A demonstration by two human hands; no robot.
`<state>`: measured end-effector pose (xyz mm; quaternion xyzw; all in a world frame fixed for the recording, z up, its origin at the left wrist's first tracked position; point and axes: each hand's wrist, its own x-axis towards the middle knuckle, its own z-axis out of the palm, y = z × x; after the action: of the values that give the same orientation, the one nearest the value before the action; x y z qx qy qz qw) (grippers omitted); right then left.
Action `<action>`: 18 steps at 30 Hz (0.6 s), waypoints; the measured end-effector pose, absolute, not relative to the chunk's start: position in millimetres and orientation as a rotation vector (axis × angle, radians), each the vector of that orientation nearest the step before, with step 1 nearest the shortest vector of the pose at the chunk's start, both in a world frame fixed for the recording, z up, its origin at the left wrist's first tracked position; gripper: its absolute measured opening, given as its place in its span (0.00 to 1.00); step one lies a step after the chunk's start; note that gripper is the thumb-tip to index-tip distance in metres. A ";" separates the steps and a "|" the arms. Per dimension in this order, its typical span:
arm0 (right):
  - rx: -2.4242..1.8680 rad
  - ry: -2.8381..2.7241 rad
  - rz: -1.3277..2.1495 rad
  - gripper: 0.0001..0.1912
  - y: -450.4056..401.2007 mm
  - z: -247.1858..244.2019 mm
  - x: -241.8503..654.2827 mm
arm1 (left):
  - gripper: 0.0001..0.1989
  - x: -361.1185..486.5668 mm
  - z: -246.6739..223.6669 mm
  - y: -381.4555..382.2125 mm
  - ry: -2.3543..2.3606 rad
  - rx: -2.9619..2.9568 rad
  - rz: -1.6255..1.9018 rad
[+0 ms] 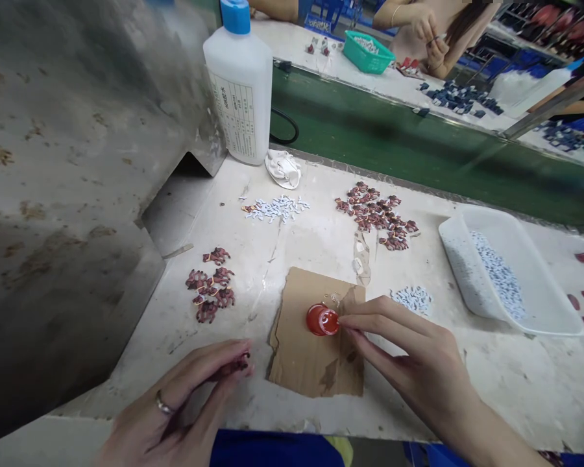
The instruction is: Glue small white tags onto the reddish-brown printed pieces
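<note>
My left hand (194, 395), a ring on one finger, pinches a small reddish-brown figurine (241, 363) above the table's front part. The fingers partly cover it. My right hand (399, 350) has thumb and fingertips closed at the right rim of a small red cup (316, 320). Whatever is between those fingertips is too small to make out. Under the cup lies a torn piece of cardboard (302, 363). To the left rests a small group of similar figurines (214, 279). Small pale-blue parts (411, 299) are heaped just beyond my right hand.
More pale-blue parts (277, 207) and figurines (377, 214) lie farther back. At right stands a translucent tub (535, 279) of pale parts. A white bottle (241, 91) and crumpled white cloth (283, 168) are behind. A metal housing (68, 162) borders the left. Another person works across.
</note>
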<state>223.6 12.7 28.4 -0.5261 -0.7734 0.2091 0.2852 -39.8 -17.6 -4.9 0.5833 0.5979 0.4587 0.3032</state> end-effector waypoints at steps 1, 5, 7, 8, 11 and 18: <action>-1.407 -2.070 0.549 0.09 12.1 28.2 224.2 | 0.14 -41.5 -4.0 -15.6 1.561 1.611 1.198; -1.426 -2.071 0.547 0.10 9.8 26.2 227.2 | 0.24 -45.2 -3.7 -11.4 1.344 1.853 1.079; -1.429 -2.064 0.563 0.10 8.8 25.5 227.6 | 0.23 -40.1 -4.2 -13.1 1.344 1.746 1.093; -1.427 -2.048 0.570 0.10 8.1 25.7 227.0 | 0.21 -36.0 -4.1 -14.2 1.353 1.654 1.123; -1.428 -1.938 0.603 0.12 4.7 30.4 222.1 | 0.16 -23.4 -2.5 -14.4 1.231 1.509 1.187; -1.335 -1.697 0.881 0.14 -4.7 48.8 199.4 | 0.16 -13.3 0.0 -4.6 1.008 1.862 1.162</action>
<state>199.4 -4.7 48.8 -0.5261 -0.6689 0.3474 0.3939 -13.3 -4.6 0.0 0.7207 0.3901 0.4498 0.3551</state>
